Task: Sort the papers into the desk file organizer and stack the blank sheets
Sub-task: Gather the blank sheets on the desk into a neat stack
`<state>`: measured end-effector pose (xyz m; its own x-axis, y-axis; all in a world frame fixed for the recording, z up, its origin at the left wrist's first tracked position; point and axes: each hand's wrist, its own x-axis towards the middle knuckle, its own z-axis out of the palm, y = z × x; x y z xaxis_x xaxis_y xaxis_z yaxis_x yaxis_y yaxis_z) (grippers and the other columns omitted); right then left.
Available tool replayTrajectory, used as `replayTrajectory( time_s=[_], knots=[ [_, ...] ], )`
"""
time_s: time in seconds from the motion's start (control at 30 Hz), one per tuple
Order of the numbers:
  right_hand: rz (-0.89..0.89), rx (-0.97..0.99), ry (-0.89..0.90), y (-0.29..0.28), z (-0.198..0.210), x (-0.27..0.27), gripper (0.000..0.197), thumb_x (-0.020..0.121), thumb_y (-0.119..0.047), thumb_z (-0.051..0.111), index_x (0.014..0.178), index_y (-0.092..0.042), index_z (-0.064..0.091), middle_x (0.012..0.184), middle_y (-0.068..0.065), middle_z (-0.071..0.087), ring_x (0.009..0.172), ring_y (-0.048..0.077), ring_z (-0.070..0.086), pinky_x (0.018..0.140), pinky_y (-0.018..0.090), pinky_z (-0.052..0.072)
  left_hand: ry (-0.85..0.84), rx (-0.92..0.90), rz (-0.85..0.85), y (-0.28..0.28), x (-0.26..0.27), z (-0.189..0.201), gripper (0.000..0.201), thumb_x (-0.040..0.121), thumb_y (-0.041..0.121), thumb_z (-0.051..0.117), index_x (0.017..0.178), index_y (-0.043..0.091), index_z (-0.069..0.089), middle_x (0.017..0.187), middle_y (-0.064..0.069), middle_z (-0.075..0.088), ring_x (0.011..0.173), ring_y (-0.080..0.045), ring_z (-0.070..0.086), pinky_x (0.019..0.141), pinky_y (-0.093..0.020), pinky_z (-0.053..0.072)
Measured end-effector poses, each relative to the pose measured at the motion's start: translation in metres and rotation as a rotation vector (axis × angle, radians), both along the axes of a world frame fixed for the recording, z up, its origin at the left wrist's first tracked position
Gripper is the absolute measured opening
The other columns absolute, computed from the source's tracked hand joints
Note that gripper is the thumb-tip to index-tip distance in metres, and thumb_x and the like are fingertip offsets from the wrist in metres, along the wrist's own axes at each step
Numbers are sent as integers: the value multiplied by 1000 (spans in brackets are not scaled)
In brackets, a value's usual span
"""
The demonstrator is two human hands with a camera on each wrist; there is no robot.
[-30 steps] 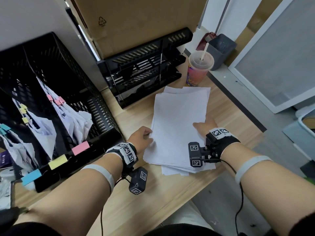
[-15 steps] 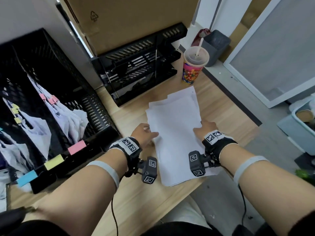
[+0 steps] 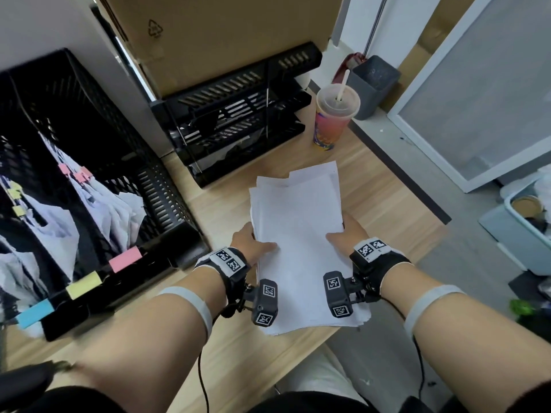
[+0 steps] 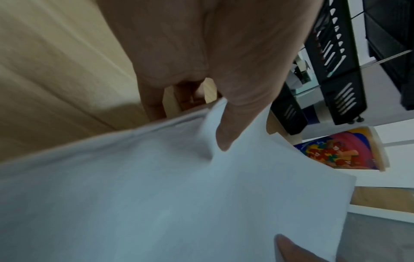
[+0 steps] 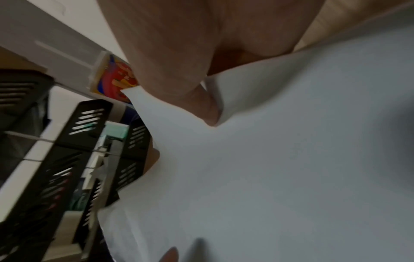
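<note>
A loose stack of blank white sheets (image 3: 301, 234) is held over the wooden desk (image 3: 208, 204), its far edges uneven. My left hand (image 3: 253, 242) grips the stack's left edge, thumb on top (image 4: 226, 134), fingers underneath. My right hand (image 3: 346, 231) grips the right edge the same way, thumb pressing the top sheet (image 5: 201, 106). The black upright file organizer (image 3: 89, 174) at the left holds clipped papers behind pink, yellow and blue labels. A black stacked letter tray (image 3: 238, 114) stands behind the sheets.
A plastic cup with a straw (image 3: 334, 117) stands on the desk just beyond the sheets, near the right edge. A cardboard box (image 3: 223, 34) rises behind the letter tray. A grey bin (image 3: 372, 84) and a light blue tub (image 3: 524, 216) sit on the floor at the right.
The stack lay flat and spread on the desk a second ago. Both hands have gathered it narrower and lifted its near end, pulling it toward me.
</note>
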<state>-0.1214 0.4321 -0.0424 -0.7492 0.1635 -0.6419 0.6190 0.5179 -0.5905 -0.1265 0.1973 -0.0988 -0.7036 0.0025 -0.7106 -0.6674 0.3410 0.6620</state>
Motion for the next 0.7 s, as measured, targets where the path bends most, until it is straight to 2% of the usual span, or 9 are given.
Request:
replayTrajectory(
  time_s=[0.1, 0.17, 0.23, 0.3, 0.4, 0.43, 0.53, 0.63, 0.7],
  knots=[
    [-63, -91, 91, -2, 13, 2, 48, 83, -10, 58, 127, -27, 52, 114, -4, 65, 107, 21, 62, 95, 35, 49, 59, -19, 61, 1, 0, 18, 79, 61, 36, 86, 123, 16, 42, 115, -5, 62, 99, -25, 64, 86, -40, 56],
    [-77, -152, 135, -3, 28, 3, 39, 81, -14, 59, 114, -34, 57, 111, -5, 69, 105, 20, 65, 99, 42, 50, 64, -17, 134, -4, 0, 30, 74, 75, 27, 85, 128, 14, 33, 109, -4, 58, 96, -25, 59, 81, -34, 51],
    [-61, -189, 225, -7, 47, 2, 34, 86, -11, 57, 112, -33, 57, 111, -6, 69, 105, 17, 63, 96, 36, 49, 133, 98, 187, -11, -2, 47, 69, 75, 26, 86, 127, 13, 42, 108, -1, 65, 97, -24, 65, 77, -31, 53],
    [-74, -219, 324, -13, 69, -2, 32, 91, -8, 55, 116, -28, 55, 114, -5, 66, 107, 16, 60, 92, 29, 45, 240, 195, 245, -16, -9, 67, 57, 72, 28, 88, 120, 16, 61, 110, 1, 73, 102, -23, 70, 85, -35, 57],
    [-159, -265, 514, -24, 104, -6, 33, 91, -4, 54, 120, -20, 56, 113, -3, 66, 108, 14, 62, 97, 30, 48, 449, 320, 295, -16, -21, 112, 35, 82, 16, 81, 113, 9, 68, 111, -6, 74, 96, -21, 73, 87, -35, 59],
    [-197, -288, 565, -28, 112, -5, 33, 91, 0, 53, 115, -21, 59, 109, -5, 67, 103, 8, 64, 94, 25, 50, 524, 360, 295, -16, -23, 129, 35, 84, 13, 79, 116, 6, 67, 113, -9, 74, 98, -22, 73, 86, -34, 60],
    [-340, -366, 641, -34, 122, 9, 31, 87, 5, 53, 106, -18, 63, 90, -12, 67, 77, -6, 64, 64, 5, 48, 660, 341, 261, -18, -22, 145, 43, 81, 22, 82, 118, 7, 68, 111, -7, 76, 101, -20, 73, 84, -31, 59],
    [-435, -352, 584, -38, 103, 34, 49, 83, 7, 56, 127, -14, 50, 95, -9, 62, 84, 0, 59, 56, 1, 44, 668, 290, 153, -21, -4, 133, 62, 72, 30, 88, 125, 10, 62, 116, -5, 74, 108, -20, 70, 94, -37, 57],
    [-470, -349, 532, -39, 89, 45, 57, 81, 6, 59, 131, -16, 45, 103, -2, 61, 96, 12, 61, 59, 10, 45, 637, 233, 68, -22, 9, 124, 69, 67, 36, 90, 125, 12, 61, 116, -1, 73, 107, -15, 69, 94, -38, 57]
  ],
)
